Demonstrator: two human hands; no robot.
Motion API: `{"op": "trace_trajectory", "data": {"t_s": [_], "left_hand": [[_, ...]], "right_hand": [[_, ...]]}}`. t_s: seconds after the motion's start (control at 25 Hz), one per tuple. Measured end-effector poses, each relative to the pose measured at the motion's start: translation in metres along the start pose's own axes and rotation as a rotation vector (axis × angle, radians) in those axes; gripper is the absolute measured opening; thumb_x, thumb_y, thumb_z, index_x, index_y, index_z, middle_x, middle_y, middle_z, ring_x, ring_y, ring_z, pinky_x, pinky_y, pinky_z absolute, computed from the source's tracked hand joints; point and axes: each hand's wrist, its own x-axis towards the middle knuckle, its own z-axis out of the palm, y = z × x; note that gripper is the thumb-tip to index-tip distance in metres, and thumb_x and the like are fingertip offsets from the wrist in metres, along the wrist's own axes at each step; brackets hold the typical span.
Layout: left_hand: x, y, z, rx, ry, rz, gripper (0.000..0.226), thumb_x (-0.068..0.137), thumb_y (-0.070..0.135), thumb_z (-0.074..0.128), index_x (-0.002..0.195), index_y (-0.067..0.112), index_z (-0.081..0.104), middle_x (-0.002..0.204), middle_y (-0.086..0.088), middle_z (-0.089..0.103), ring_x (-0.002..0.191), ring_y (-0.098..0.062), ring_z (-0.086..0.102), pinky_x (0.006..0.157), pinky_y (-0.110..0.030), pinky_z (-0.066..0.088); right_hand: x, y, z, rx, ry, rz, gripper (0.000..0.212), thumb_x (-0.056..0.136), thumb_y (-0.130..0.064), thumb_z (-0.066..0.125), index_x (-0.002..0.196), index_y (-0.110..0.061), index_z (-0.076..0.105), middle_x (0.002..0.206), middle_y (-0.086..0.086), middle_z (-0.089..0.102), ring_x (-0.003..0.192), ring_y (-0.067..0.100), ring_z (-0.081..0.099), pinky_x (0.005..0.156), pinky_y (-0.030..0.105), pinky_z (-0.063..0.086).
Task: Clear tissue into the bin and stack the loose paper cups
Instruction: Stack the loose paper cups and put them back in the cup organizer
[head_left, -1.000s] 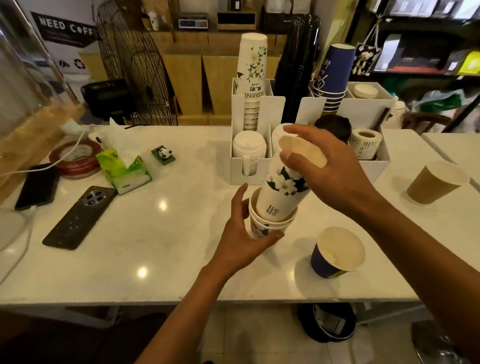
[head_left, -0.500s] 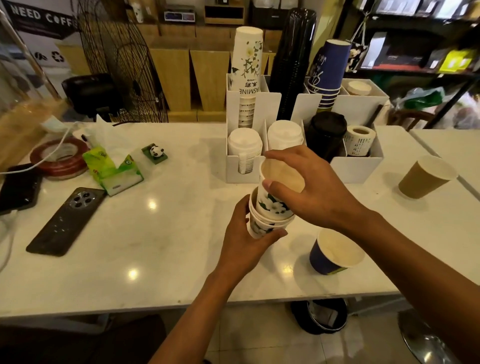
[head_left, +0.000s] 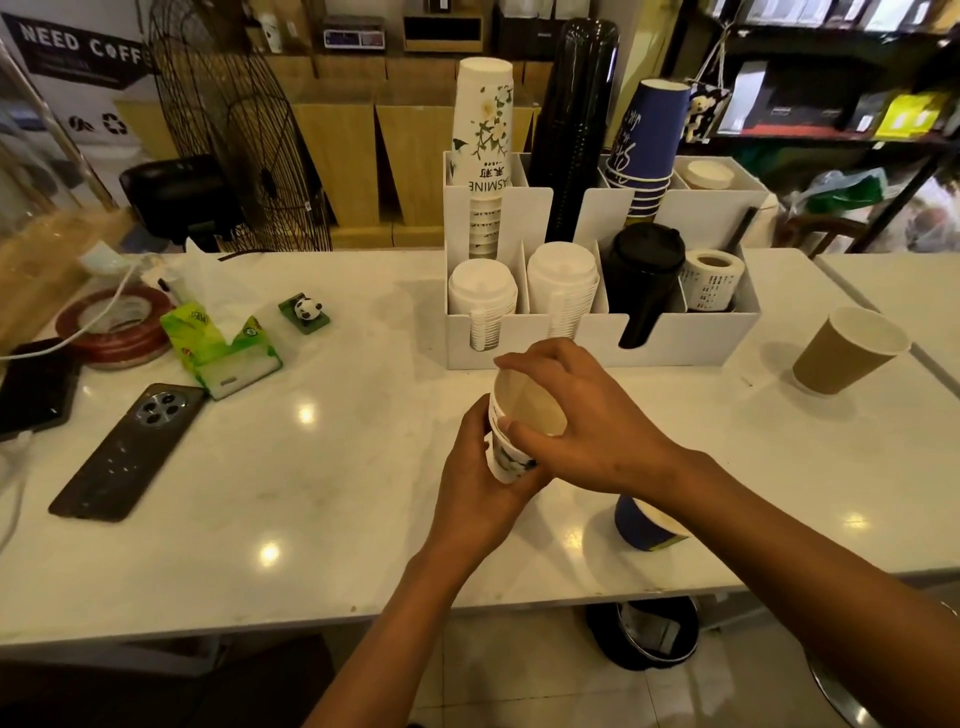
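Floral paper cups (head_left: 511, 447) sit nested as a short stack held just above the middle of the desk (head_left: 322, 499), in front of the white cup organizer (head_left: 675, 338). The left hand (head_left: 480, 499) wraps the stack's lower wall from the left, probably to brace it, while the right hand (head_left: 587, 441) grips the top cup's rim and side, seemingly pressing it down so it seats fully. A blue paper cup (head_left: 641, 525) stands loose near the front edge, partly hidden under the right forearm, and a brown paper cup (head_left: 847, 353) stands well apart toward the right edge; both look unstacked. Below the front edge, a bin (head_left: 647, 631) waits on the floor.
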Motion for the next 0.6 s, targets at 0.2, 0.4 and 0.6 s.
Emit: {"op": "trace_trajectory", "data": {"t_s": [0.2, 0.4, 0.6], "left_hand": [[0.0, -0.001, 0.002, 0.02, 0.008, 0.025, 0.089, 0.067, 0.06, 0.071, 0.142, 0.035, 0.03, 0.148, 0.001, 0.047, 0.127, -0.02, 0.053, 0.1, -0.033, 0.044], [-0.001, -0.004, 0.004, 0.035, 0.017, 0.016, 0.097, 0.064, 0.066, 0.064, 0.148, 0.03, 0.032, 0.15, 0.001, 0.046, 0.131, -0.023, 0.051, 0.098, -0.026, 0.036], [0.001, -0.01, 0.008, 0.053, 0.031, 0.011, 0.105, 0.057, 0.09, 0.052, 0.144, 0.032, 0.036, 0.144, 0.004, 0.051, 0.124, -0.015, 0.054, 0.092, -0.014, 0.035]], "right_hand": [[0.007, -0.015, 0.003, -0.139, 0.083, 0.037, 0.062, 0.078, -0.071, 0.04, 0.132, -0.041, 0.049, 0.138, 0.0, 0.052, 0.122, 0.024, 0.048, 0.087, 0.04, 0.049], [0.018, -0.032, 0.015, -0.286, 0.115, 0.114, 0.05, 0.087, -0.057, 0.04, 0.124, -0.029, 0.057, 0.121, 0.006, 0.062, 0.11, 0.029, 0.055, 0.078, 0.042, 0.051], [0.017, -0.029, 0.017, -0.294, 0.177, 0.094, 0.05, 0.085, -0.057, 0.037, 0.119, -0.03, 0.061, 0.116, 0.003, 0.065, 0.105, 0.026, 0.058, 0.071, 0.038, 0.05]]}}
